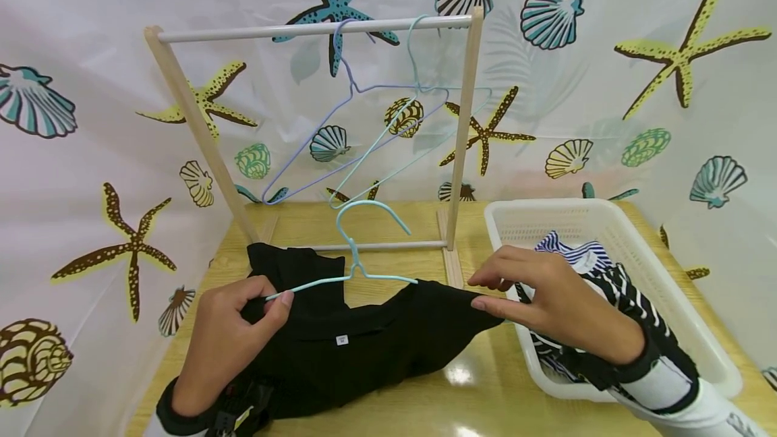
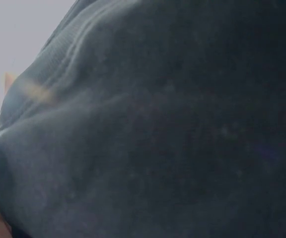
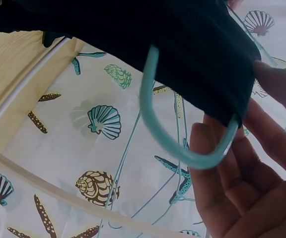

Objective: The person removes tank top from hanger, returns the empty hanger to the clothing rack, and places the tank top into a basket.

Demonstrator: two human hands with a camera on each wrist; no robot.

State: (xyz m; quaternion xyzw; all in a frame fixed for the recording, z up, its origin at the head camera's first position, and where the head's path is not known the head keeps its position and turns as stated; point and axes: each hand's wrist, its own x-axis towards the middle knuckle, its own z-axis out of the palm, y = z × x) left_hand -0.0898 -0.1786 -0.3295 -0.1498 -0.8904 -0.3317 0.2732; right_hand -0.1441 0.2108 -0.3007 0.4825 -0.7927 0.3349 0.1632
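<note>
A black garment point(image 1: 394, 349) with a small white neck label spreads between both hands over the table. From its neck opening rises the hook of a light-blue hanger point(image 1: 353, 248). My left hand point(image 1: 233, 329) pinches the hanger's left arm together with the cloth. At the other shoulder, my right hand point(image 1: 546, 288) holds the garment's edge between thumb and fingers. The right wrist view shows the rounded hanger end point(image 3: 175, 148) protruding below the black cloth, beside the fingers point(image 3: 237, 163). Dark fabric point(image 2: 158, 124) fills most of the left wrist view, hiding the left fingers' grip.
Behind the garment stands a wooden rack point(image 1: 466, 120) with a white rod point(image 1: 243, 33). A purple hanger point(image 1: 306, 143) and a mint hanger point(image 1: 379, 140) hang from it. A white basket point(image 1: 494, 218) with striped clothes point(image 1: 637, 302) sits on the table's right side.
</note>
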